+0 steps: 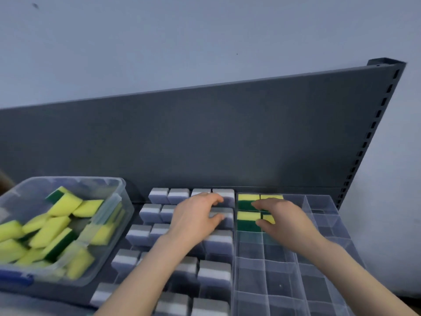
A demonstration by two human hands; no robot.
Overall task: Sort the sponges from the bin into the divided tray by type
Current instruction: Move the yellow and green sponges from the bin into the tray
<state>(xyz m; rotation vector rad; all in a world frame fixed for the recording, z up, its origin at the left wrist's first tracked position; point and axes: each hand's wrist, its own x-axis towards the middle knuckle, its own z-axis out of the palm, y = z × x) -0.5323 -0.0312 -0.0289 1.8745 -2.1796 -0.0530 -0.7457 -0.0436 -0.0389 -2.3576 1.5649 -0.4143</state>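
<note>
A clear plastic bin (118, 190) at the left holds several yellow-and-green sponges (63, 202). Two clear divided trays lie side by side in front of me. The left tray (127, 254) holds several grey-and-white sponges (158, 195) standing in its cells. The right tray (280, 270) has a few yellow-and-green sponges (248, 216) in its far-left cells. My left hand (193, 217) lies over the grey-and-white sponges, fingers curled round one (227, 216). My right hand (280, 218) pinches a yellow-and-green sponge (268, 218) in a tray cell.
A dark grey shelf back panel (205, 137) rises right behind the trays, with a slotted upright (373, 124) at the right. A pale wall (182, 37) is above. The bin has a blue latch (16, 278) at its near edge.
</note>
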